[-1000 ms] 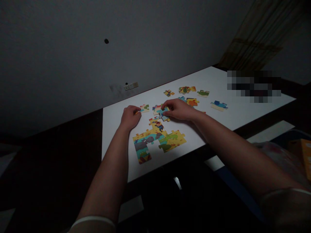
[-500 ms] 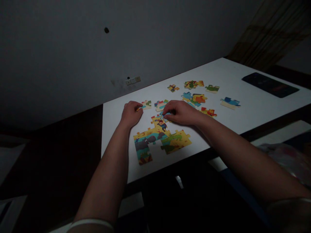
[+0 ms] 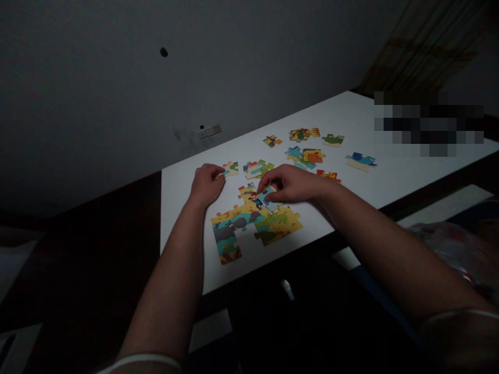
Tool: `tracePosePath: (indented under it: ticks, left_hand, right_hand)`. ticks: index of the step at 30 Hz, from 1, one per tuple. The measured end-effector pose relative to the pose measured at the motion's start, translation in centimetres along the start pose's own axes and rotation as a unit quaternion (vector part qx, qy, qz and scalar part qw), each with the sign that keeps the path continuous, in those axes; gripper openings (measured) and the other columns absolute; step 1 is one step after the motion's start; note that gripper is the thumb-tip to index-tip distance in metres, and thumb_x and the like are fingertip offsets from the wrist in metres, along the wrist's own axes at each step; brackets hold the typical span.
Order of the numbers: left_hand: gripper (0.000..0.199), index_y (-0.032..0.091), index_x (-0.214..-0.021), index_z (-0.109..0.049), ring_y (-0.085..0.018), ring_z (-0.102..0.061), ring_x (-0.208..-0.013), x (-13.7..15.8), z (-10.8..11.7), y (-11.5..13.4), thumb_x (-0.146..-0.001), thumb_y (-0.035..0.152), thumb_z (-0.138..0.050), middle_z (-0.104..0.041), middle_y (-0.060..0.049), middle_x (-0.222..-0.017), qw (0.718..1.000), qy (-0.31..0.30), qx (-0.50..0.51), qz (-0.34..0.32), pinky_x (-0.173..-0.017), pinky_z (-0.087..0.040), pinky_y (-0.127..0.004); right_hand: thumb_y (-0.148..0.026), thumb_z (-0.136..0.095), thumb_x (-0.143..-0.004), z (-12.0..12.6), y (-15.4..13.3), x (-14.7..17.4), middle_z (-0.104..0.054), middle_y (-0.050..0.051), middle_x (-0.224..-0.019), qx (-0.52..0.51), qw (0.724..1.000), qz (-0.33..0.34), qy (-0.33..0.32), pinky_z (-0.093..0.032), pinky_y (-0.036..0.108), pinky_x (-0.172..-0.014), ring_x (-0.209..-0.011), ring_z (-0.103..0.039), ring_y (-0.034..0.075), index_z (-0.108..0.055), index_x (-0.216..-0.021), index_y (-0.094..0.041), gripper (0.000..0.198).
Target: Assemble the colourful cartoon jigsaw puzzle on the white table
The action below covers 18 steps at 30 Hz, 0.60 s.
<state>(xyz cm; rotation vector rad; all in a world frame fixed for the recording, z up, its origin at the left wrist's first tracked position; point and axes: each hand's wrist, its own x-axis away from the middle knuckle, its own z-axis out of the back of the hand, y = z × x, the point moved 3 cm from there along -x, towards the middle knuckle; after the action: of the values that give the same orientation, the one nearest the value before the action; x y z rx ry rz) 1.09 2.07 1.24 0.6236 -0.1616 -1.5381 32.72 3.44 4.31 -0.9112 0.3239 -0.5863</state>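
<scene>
My right hand [image 3: 290, 184] pinches a light blue puzzle piece [image 3: 268, 198] at the upper right of a partly joined jigsaw puzzle [image 3: 278, 228]. That puzzle shows a grey hippo and a green crocodile, with a gap in its lower middle. To the left, my left hand [image 3: 208, 185] rests on the table with fingers curled together. A bit of yellow-orange shows at those fingertips, apparently a puzzle piece, mostly hidden. Just past them lies a beige and green puzzle piece [image 3: 231, 169]. Another pink and green puzzle piece [image 3: 254, 169] lies between the hands.
Several loose puzzle pieces [image 3: 312, 156] lie beyond my right hand on the white table [image 3: 183, 249]. A blue bird-like piece [image 3: 360, 161] sits farther right. Pixelation covers a dark object [image 3: 429, 124] at the far right. Behind the table stands a wall with sockets [image 3: 209, 131].
My right hand has brought the light blue piece slightly down, against the joined puzzle, and more of the piece shows. My left hand keeps nearly the same place. The view has shifted a little.
</scene>
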Motion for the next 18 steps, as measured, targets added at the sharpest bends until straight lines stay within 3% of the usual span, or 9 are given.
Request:
tracePosePath:
  ticks: [8, 18]
  left_hand:
    - [0.024, 0.024, -0.117, -0.088, -0.035, -0.074, -0.125, 0.13, 0.14, 0.36, -0.099, 0.024, -0.073, -0.082, -0.012, -0.127, 1.000, -0.006, -0.004, -0.002, -0.126, -0.057, -0.058]
    - [0.023, 0.023, -0.115, -0.088, -0.035, -0.075, -0.123, 0.11, 0.09, 0.32, -0.098, 0.024, -0.073, -0.083, -0.012, -0.127, 1.000, -0.001, 0.007, -0.006, -0.123, -0.058, -0.058]
  right_hand:
    - [-0.032, -0.088, -0.088, -0.07, -0.07, -0.13, -0.071, 0.000, -0.078, 0.027, 1.000, -0.001, 0.006, -0.035, 0.035, -0.072, -0.072, -0.056, 0.018, -0.092, -0.118, -0.018, 0.034]
    - [-0.031, -0.087, -0.088, 0.29, 0.01, 0.01, -0.088, 0.007, -0.109, 0.058, 0.997, 0.040, -0.008, -0.050, 0.035, -0.080, -0.084, -0.069, 0.021, -0.096, -0.112, -0.023, 0.027]
